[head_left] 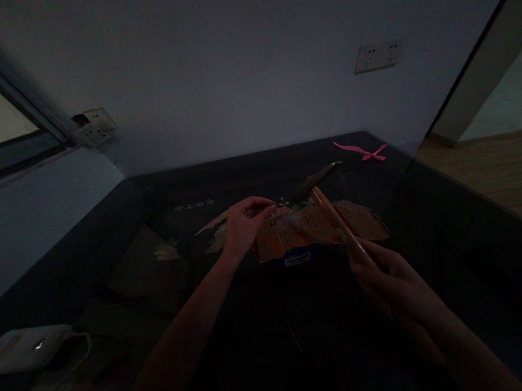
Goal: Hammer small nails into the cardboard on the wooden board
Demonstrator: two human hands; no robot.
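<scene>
My right hand (392, 277) is wrapped round the wooden handle of a hammer (339, 220). The dark hammer head is raised above a flat orange-brown piece covered in small dark dots (310, 220), which has ragged edges. At that piece's left part, my left hand (245, 222) has thumb and forefinger pinched together. Whatever sits between those fingertips is too small and dim to make out. Under the dotted piece's front edge shows something blue with a white label (298, 258). A few thin light slivers (293, 335) lie on the table nearer to me.
The dark glossy table (208, 382) meets a pale wall behind. A pink ribbon (366, 154) lies at its back right corner. At the front left is a white device with a cord (26, 349). Wall sockets (377, 56) are on the right. Light is dim.
</scene>
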